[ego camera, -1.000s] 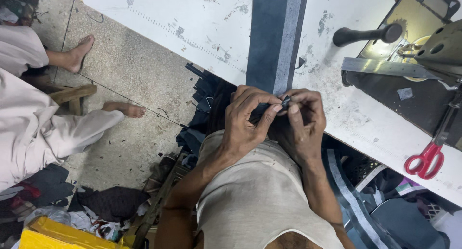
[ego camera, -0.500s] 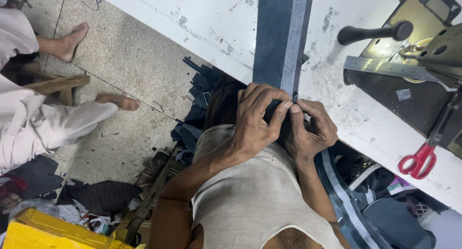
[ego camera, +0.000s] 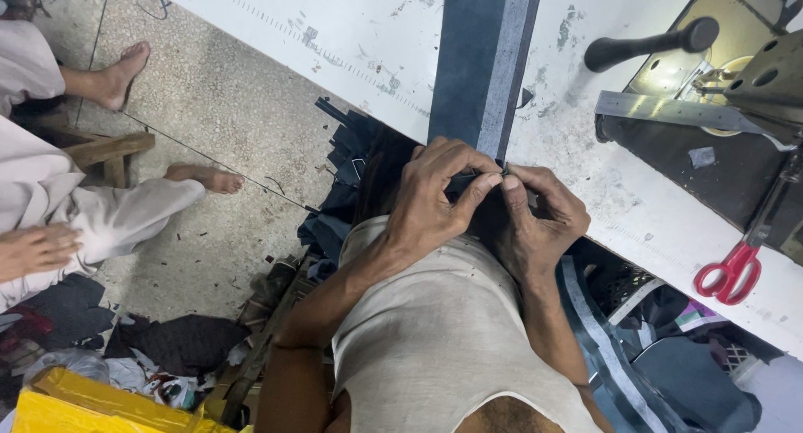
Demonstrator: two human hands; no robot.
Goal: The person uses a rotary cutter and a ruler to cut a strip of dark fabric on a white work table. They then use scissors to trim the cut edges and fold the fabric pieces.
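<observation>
Both hands, left hand (ego camera: 439,203) and right hand (ego camera: 535,220), pinch the near end of the dark denim strip (ego camera: 481,61) at the white tabletop (ego camera: 351,40) edge; the strip runs flat away from it. Red scissors (ego camera: 729,272) lie well right of the strip.

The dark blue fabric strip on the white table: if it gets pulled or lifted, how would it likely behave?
The fabric strip probably hangs limp: it lies flat and bends over the table edge where both hands pinch it. It looks light, so it would likely slide easily when pulled.
</observation>
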